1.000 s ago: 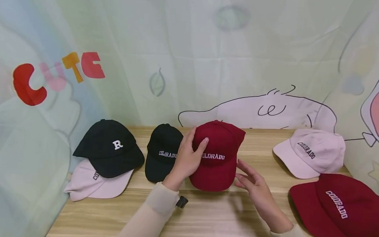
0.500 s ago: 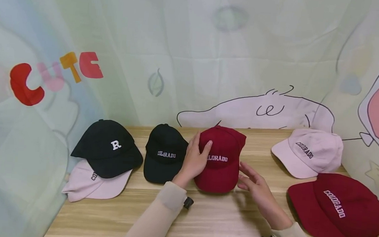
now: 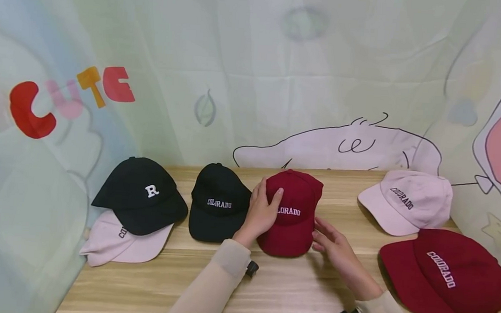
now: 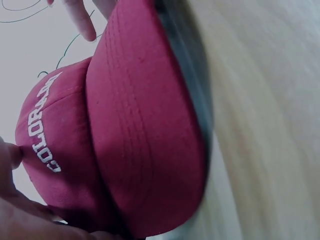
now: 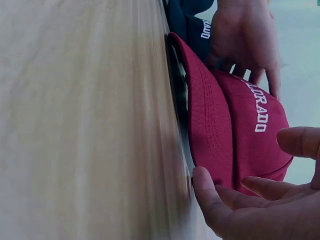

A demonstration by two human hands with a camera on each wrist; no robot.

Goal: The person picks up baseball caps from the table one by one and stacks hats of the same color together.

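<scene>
A dark red baseball cap (image 3: 289,227) with white "COLORADO" lettering stands in the middle of the wooden table, brim towards me. Its left side is gripped by my left hand (image 3: 261,215), the thumb over the front panel and the fingers along the side. At the cap's right edge is my right hand (image 3: 335,247); its fingers are loosely extended by the brim and side in the right wrist view. Just left of the red cap sits a black "COLORADO" cap (image 3: 215,222), partly behind my left hand.
On the far left, a black cap with a white "R" (image 3: 141,217) overlaps a pale pink cap (image 3: 143,253). To the right lie another pale pink cap (image 3: 422,202) and a second red cap (image 3: 438,276) in front of it. A printed curtain (image 3: 188,50) hangs behind the table (image 3: 275,299).
The middle red cap has come down and slightly right with my left hand, uncovering more of the black cap beside it. My right hand stays near its right side.
</scene>
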